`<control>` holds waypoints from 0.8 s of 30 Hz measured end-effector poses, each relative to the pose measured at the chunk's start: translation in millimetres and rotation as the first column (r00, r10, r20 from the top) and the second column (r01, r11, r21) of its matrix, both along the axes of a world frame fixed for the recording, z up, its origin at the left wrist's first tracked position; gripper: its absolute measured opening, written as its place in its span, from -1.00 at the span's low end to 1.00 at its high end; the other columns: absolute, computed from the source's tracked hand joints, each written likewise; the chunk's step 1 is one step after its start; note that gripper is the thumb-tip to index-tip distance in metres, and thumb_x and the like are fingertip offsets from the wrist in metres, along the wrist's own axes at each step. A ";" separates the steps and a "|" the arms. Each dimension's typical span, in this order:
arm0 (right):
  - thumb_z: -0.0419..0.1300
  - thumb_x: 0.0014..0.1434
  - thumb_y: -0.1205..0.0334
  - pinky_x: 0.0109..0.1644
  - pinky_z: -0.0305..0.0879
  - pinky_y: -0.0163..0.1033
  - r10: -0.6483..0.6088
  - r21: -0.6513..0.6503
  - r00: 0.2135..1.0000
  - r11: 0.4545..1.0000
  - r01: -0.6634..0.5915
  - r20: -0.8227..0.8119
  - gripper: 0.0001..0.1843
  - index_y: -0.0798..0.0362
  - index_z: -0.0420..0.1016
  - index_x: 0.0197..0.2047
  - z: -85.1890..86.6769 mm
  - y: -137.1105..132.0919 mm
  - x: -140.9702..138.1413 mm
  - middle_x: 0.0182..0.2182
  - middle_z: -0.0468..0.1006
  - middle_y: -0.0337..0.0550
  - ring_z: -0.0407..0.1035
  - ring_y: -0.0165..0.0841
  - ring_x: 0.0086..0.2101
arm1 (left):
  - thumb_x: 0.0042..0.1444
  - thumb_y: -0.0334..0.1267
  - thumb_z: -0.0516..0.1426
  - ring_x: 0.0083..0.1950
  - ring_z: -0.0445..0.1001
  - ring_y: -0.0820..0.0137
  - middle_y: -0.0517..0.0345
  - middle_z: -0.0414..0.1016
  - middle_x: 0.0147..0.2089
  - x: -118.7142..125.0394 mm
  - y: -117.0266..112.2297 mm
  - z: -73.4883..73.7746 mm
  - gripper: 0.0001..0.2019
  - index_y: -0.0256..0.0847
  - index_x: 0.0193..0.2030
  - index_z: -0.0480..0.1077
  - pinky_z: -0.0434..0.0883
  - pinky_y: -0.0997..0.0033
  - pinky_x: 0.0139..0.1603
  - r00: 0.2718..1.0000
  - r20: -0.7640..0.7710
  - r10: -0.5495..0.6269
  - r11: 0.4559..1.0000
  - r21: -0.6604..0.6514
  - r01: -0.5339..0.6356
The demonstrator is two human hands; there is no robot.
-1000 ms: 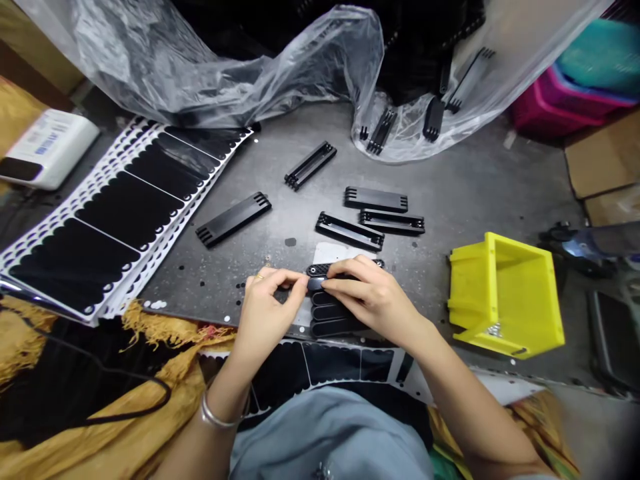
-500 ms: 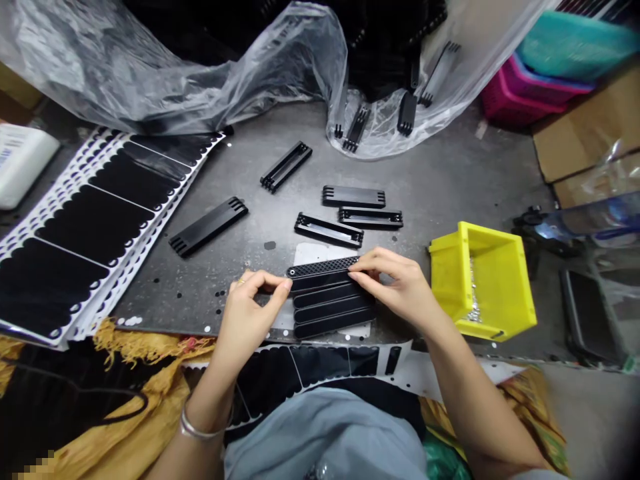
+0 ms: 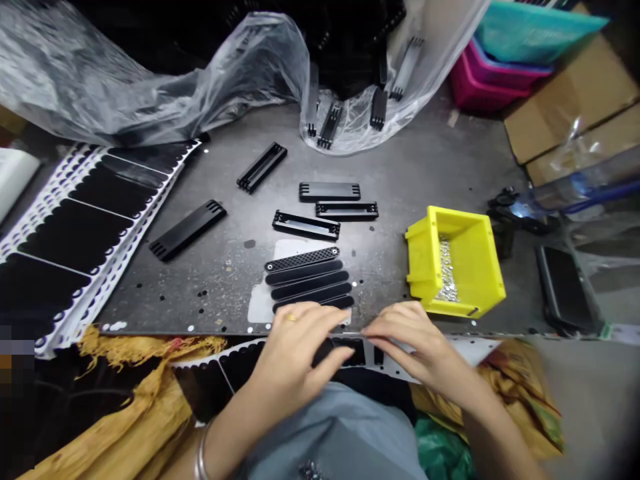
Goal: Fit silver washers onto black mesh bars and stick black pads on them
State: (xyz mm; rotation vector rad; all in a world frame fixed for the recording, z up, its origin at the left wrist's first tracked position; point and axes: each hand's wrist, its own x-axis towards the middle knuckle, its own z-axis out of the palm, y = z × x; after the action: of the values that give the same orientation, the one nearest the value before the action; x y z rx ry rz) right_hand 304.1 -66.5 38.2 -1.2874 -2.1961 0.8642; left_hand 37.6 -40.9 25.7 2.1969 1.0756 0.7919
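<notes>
Tabletop (image 3: 380,260) between black strips (image 3: 310,285) and bin (image 3: 421,260), right hand (image 3: 411,338) at front edge (image 3: 225,333)

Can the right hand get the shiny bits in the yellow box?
Probably yes. The right hand is close to the yellow box, its top is open, and nothing seems to cover the shiny bits; the hand would just need to lift over the side.

You can read no words, brands, numbers or signs in your view. The white box (image 3: 15,177) at your far left, the yellow bin (image 3: 419,260) and the cardboard (image 3: 575,100) offer you no legible lettering.
</notes>
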 end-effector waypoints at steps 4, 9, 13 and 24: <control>0.20 0.38 0.42 0.06 0.24 0.02 -0.146 0.219 0.988 0.963 0.155 -0.056 -0.74 -0.11 0.56 0.00 -5.7 -13.6 -1.9 -0.11 0.66 -0.19 0.49 -0.24 -0.09 | 0.41 -0.28 0.15 -0.16 0.49 0.32 0.22 0.65 -0.19 17.1 -6.7 -5.2 -0.90 -0.11 -0.02 0.49 0.25 0.22 -0.07 0.990 -0.067 -0.123 0.988 -0.106 0.115; 0.31 0.34 0.23 0.05 0.15 0.02 -0.234 0.424 0.965 0.891 0.163 0.122 -0.68 -0.19 0.58 0.15 -14.0 -16.3 -29.8 0.05 0.59 -0.10 0.36 -0.14 0.01 | 0.45 -0.36 0.04 -0.29 0.38 0.36 0.23 0.56 -0.32 15.0 -4.6 1.2 -0.79 -0.13 -0.20 0.47 0.20 0.23 -0.15 0.997 -0.025 -0.076 0.982 -0.173 0.070; 0.35 0.32 0.23 0.02 0.20 0.01 -0.204 0.444 0.978 0.881 0.162 0.050 -0.73 -0.21 0.60 0.07 -16.7 -22.5 -30.0 -0.07 0.61 -0.16 0.36 -0.19 -0.06 | 0.44 -0.39 0.05 -0.31 0.36 0.37 0.22 0.52 -0.35 15.9 -8.7 -5.2 -0.80 -0.15 -0.20 0.46 0.19 0.24 -0.18 1.000 -0.029 -0.001 0.996 -0.087 -0.002; 0.20 0.39 0.36 -0.08 0.55 -0.14 -0.225 0.142 0.940 0.953 0.267 -0.256 -0.63 -0.17 0.51 0.18 9.8 56.2 -41.2 -0.07 0.46 -0.11 0.49 -0.31 -0.12 | 0.33 -0.30 0.25 -0.18 0.57 0.35 0.19 0.67 -0.17 -0.9 0.9 -22.1 -0.84 -0.10 0.03 0.53 0.21 0.22 0.00 0.960 -0.024 0.279 0.928 0.263 -0.263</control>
State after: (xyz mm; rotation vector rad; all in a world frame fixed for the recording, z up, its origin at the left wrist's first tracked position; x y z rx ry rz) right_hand 262.9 -10.4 48.0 -1.2692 -1.8325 0.6722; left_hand 36.6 -40.0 3.6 2.3268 1.3978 1.0418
